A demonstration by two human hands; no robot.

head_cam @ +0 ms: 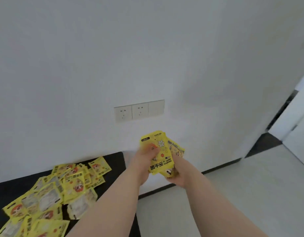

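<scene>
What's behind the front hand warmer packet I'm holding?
Another yellow packet peeks out to the right of the front packet. The left hand and right hand hold the bunch; any further packets are covered.

We are looking at a scene being lit softly and evenly, the white wall [147, 48] showing a cool grey cast and only faint shadows. The floor [250, 185] at right is appearing brightest. Motion blur is softening the left hand [146, 158] on the held packets [160, 154] and the loose heap [53, 194]; wide-angle distortion is bending the skirting [224, 165] towards the edges.
</scene>
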